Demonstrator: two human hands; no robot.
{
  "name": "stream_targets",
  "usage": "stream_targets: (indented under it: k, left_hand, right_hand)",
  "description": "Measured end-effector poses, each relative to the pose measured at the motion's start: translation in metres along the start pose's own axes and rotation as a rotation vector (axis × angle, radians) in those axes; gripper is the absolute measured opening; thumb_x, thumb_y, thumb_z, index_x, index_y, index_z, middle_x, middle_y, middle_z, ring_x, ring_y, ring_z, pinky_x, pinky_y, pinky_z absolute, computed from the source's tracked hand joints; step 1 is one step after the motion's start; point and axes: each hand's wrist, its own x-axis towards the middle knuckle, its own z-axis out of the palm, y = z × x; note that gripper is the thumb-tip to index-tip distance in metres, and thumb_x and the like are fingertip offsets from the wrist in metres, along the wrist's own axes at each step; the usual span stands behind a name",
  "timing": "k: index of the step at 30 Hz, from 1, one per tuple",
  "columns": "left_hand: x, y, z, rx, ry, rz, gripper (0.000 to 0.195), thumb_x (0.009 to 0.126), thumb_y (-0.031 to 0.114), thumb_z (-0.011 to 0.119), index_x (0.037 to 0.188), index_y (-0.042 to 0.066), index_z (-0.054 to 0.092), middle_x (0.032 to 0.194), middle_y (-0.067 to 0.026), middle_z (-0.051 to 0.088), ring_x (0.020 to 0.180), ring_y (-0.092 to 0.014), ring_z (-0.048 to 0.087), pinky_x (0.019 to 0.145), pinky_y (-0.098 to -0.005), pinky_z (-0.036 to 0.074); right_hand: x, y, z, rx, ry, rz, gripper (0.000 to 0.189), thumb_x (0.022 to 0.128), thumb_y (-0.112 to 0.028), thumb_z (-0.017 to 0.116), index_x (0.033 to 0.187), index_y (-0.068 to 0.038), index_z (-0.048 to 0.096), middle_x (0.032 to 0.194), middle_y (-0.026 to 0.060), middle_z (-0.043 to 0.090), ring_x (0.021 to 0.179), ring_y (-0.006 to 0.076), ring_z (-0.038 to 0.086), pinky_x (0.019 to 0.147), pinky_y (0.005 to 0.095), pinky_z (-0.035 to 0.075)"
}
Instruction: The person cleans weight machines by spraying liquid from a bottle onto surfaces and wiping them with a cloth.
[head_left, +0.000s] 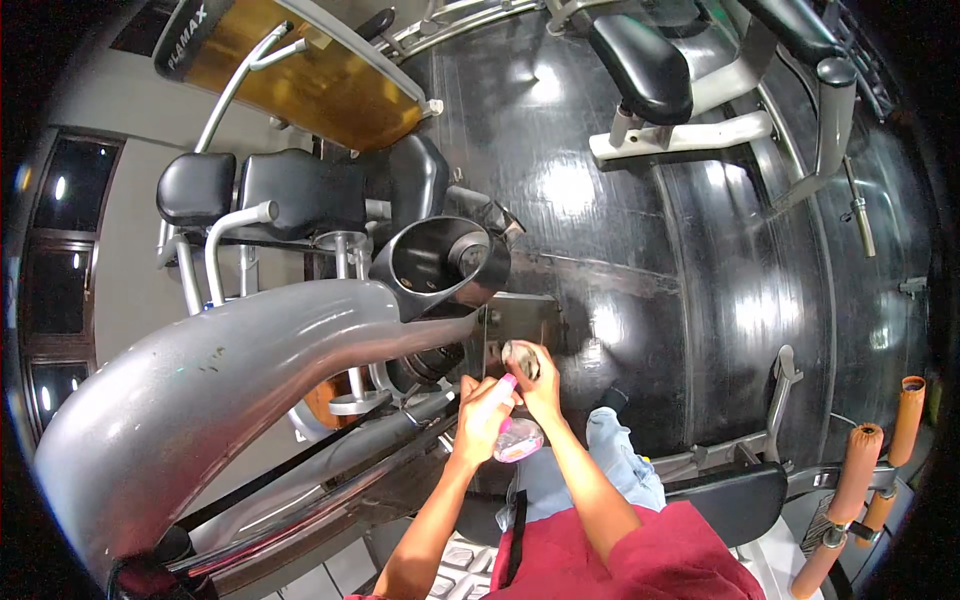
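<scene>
My left hand (484, 420) grips the neck of a clear plastic spray bottle (519, 441) with a pink and white trigger head, whose nozzle points up between my hands. Close beside it on the right, my right hand (537, 379) holds a crumpled, pale cloth (523, 360) with dark patches. Both hands are in front of my body, above the dark floor. Just beyond them are a flat, upright panel (525, 319) and the black oval-rimmed end (442, 262) of a gym machine's thick grey tube.
The machine's curved grey arm (225, 375) fills the left side. Padded black seats (300, 191) stand behind it. A bench with a black pad (641, 67) is at upper right. Foam-covered rollers (856, 472) stand at lower right, near a black pad (727, 502).
</scene>
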Motion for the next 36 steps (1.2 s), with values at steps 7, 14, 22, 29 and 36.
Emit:
stream_targets:
  k: [7,14,22,29,36]
  left_hand:
    - [-0.003,-0.001,0.000,-0.093,0.008,-0.041,0.023,0.091,0.017,0.055,0.102,0.002,0.067,0.085,-0.0064,0.068,0.074,-0.021,0.056,0.081,-0.0372,0.033]
    - [0.001,-0.003,-0.001,-0.074,-0.014,0.002,0.016,0.087,0.012,0.054,0.094,0.002,0.065,0.085,-0.0070,0.067,0.075,-0.022,0.054,0.080,-0.0375,0.033]
    - [0.000,-0.003,-0.002,-0.072,-0.020,-0.015,0.020,0.088,0.015,0.054,0.097,0.002,0.065,0.086,-0.0065,0.067,0.074,-0.022,0.054,0.081,-0.0374,0.033]
    - [-0.001,-0.003,-0.002,-0.053,-0.022,-0.013,0.024,0.089,0.017,0.054,0.103,0.002,0.066,0.086,-0.0057,0.067,0.074,-0.022,0.054,0.081,-0.0374,0.033]
    - [0.003,0.003,0.003,-0.097,-0.004,-0.143,0.035,0.090,0.034,0.052,0.084,0.003,0.066,0.084,-0.0076,0.066,0.077,-0.024,0.048,0.083,-0.0387,0.033]
  right_hand:
    - [0.025,-0.060,-0.005,-0.169,-0.147,-0.419,0.042,0.073,-0.005,0.073,0.114,-0.009,0.070,0.118,0.0135,0.065,0.110,0.0313,0.063,0.095,0.0391,0.050]
    - [0.094,-0.065,0.019,-0.340,-0.009,-0.381,0.034,0.074,-0.012,0.075,0.105,-0.002,0.065,0.108,0.0166,0.066,0.097,0.0394,0.063,0.085,0.0441,0.052]
    - [0.089,-0.056,0.007,-0.141,-0.080,-0.039,0.037,0.078,-0.018,0.075,0.113,-0.008,0.069,0.114,0.0145,0.069,0.107,0.0306,0.068,0.091,0.0380,0.052]
    - [0.084,-0.058,-0.003,-0.200,-0.195,-0.473,0.032,0.075,-0.005,0.073,0.107,-0.002,0.067,0.114,0.0123,0.066,0.104,0.0294,0.066,0.094,0.0358,0.050]
    - [0.094,-0.012,0.019,0.069,-0.032,-0.178,0.035,0.088,-0.008,0.066,0.122,-0.005,0.057,0.111,0.0121,0.065,0.112,0.0238,0.062,0.098,0.0344,0.045]
